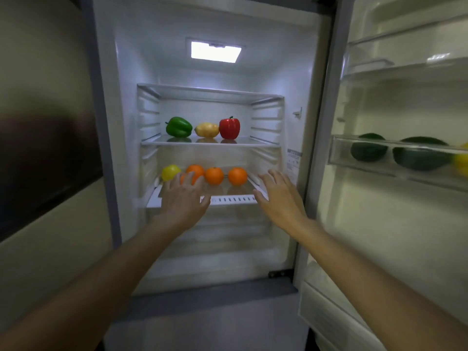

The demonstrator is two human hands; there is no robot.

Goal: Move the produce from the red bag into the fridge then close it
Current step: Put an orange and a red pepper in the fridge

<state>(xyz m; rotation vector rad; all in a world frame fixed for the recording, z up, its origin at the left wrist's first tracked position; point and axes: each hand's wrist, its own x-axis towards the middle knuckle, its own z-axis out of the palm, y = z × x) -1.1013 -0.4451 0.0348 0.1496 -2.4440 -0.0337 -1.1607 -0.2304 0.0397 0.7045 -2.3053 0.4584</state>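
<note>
There is one view only, from the camera on my head. It looks forward and slightly down into the open fridge (210,72), close enough that the cabinet fills the middle of the frame. My left hand (183,196) and right hand (279,196) reach in from the bottom edge. The wide lens bends the open door (405,224) at right and the wall (50,72) at left.
</note>
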